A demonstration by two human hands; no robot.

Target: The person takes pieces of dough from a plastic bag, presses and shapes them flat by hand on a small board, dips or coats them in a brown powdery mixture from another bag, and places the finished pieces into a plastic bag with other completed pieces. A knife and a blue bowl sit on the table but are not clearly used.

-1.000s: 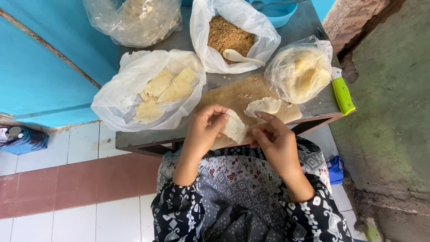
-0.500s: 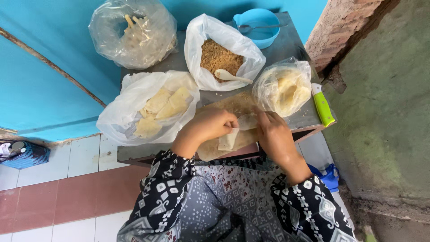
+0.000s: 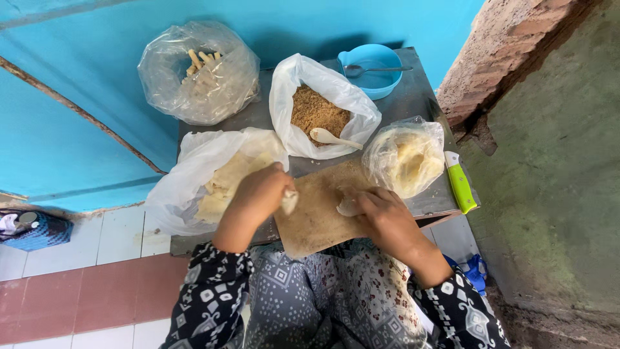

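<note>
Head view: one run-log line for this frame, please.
left hand: pinching pale dough piece | right hand: on second dough piece | both over wooden board | crumb bag behind

bare wooden board (image 3: 316, 213) lies open between the hands. bags crowd it: wrapper bag (image 3: 206, 178) left, crumb bag (image 3: 323, 106) behind, dough bag (image 3: 405, 158) right. green knife (image 3: 460, 183) lines the table (image 3: 413, 97) edge.
</note>
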